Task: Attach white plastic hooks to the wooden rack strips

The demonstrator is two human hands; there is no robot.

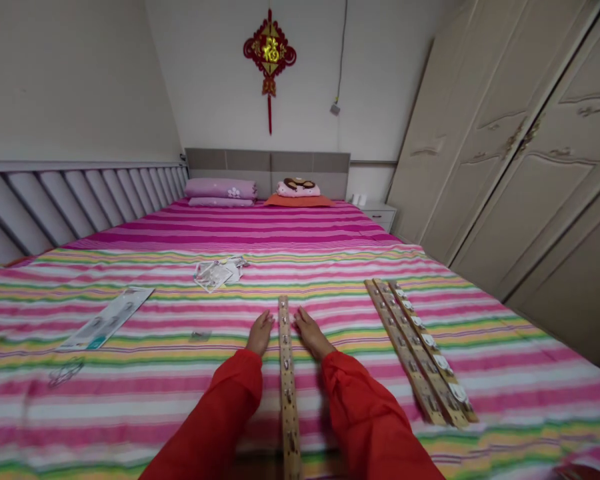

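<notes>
Wooden strip (287, 373) with metal hooks lies lengthwise on the striped bed (130, 400), between two red sleeves. Left hand (260, 333) and right hand (311, 335) rest flat just beside its far end, fingers released, grasping nothing. Three more strips (420, 353) lie well apart at right.

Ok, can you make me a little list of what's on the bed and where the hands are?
Place: striped bed cover
Left hand: flat on the cover, just left of the wooden strip
Right hand: flat on the cover, just right of that strip
Strip: long, lies between both red sleeves
To the right: three more wooden strips, side by side
To the left: package card, small plastic bags
</notes>
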